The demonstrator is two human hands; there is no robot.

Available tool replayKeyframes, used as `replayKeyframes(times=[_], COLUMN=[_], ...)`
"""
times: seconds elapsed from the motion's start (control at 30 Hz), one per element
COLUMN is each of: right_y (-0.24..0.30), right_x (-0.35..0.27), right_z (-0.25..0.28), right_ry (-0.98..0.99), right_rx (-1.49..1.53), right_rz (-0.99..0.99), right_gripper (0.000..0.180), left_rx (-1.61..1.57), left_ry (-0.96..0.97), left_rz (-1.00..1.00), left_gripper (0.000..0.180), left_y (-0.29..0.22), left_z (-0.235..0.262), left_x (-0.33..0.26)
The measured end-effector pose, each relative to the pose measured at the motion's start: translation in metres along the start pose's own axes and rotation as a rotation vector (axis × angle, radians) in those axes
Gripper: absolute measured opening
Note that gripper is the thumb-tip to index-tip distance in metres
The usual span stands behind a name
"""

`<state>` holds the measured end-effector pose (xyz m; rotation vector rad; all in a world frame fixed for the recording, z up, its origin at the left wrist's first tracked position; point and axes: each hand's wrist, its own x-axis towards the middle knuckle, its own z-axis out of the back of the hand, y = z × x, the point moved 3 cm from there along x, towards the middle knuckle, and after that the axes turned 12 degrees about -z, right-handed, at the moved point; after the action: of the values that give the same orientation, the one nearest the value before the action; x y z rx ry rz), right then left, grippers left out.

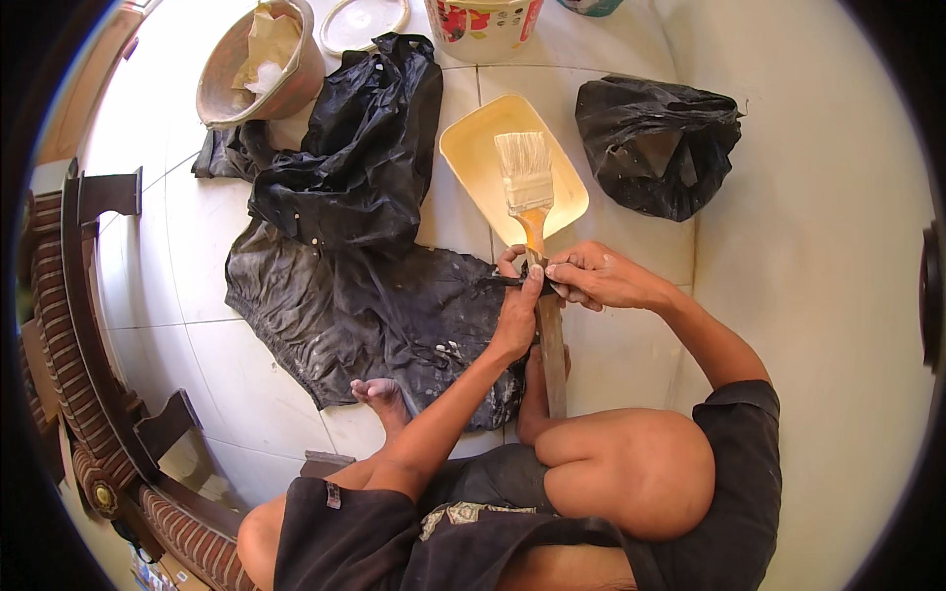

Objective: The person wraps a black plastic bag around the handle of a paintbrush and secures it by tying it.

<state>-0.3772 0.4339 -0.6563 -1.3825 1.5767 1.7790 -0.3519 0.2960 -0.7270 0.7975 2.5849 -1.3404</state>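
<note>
A flat paintbrush [525, 177] with pale bristles and an orange handle points away from me, its handle lying along the upper end of a wooden stick [553, 360]. My left hand [518, 310] is closed around the stick and brush handle where they overlap, thumb on top. Close beside it, my right hand [603, 277] pinches a black strip [549, 282] at that joint; fingers partly cover how the strip runs. Beneath the bristles sits a cream-yellow tub [471, 148]. A dusty, stained black cloth [365, 310] spreads on the floor left of my hands.
Crumpled black plastic [345, 163] lies beyond the cloth, and a black plastic bag [658, 148] right of the tub. At the back are a dirty bucket [307, 74], a round lid [365, 24] and a white pail [483, 30]. Dark wooden furniture [108, 345] lines the left.
</note>
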Motion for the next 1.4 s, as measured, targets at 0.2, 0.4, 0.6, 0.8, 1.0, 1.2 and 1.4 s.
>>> replayKeyframes(times=[0.2, 0.4, 0.6, 0.8, 1.0, 1.2, 1.4], right_y=[-0.008, -0.002, -0.013, -0.003, -0.004, -0.014, -0.019], right_x=[0.002, -0.005, -0.011, -0.016, -0.018, -0.012, -0.024], right_z=[0.000, -0.009, -0.012, -0.007, -0.004, -0.010, 0.008], right_ry=[-0.009, -0.156, -0.257, -0.529, -0.533, -0.439, -0.316], right_rx=[0.189, 0.177, 0.049, -0.436, -0.250, 0.042, 0.405], right_rz=[0.040, 0.200, 0.311, 0.574, 0.416, 0.379, 0.277], right_gripper=[0.029, 0.030, 0.026, 0.022, 0.022, 0.028, 0.033], left_rx=[0.178, 0.378, 0.243, -0.073, -0.034, 0.175, 0.333], left_ry=[0.092, 0.142, 0.193, 0.041, 0.142, 0.258, 0.347], left_rz=[-0.070, -0.203, -0.165, 0.000, 0.067, 0.053, -0.183], left_gripper=[0.054, 0.053, 0.044, 0.033, 0.039, 0.050, 0.054], left_y=[-0.012, -0.005, -0.010, -0.011, -0.010, -0.006, -0.028], left_z=[-0.012, -0.008, -0.013, -0.012, -0.011, -0.006, -0.014], left_x=[0.000, 0.001, 0.002, -0.001, -0.006, -0.005, -0.002])
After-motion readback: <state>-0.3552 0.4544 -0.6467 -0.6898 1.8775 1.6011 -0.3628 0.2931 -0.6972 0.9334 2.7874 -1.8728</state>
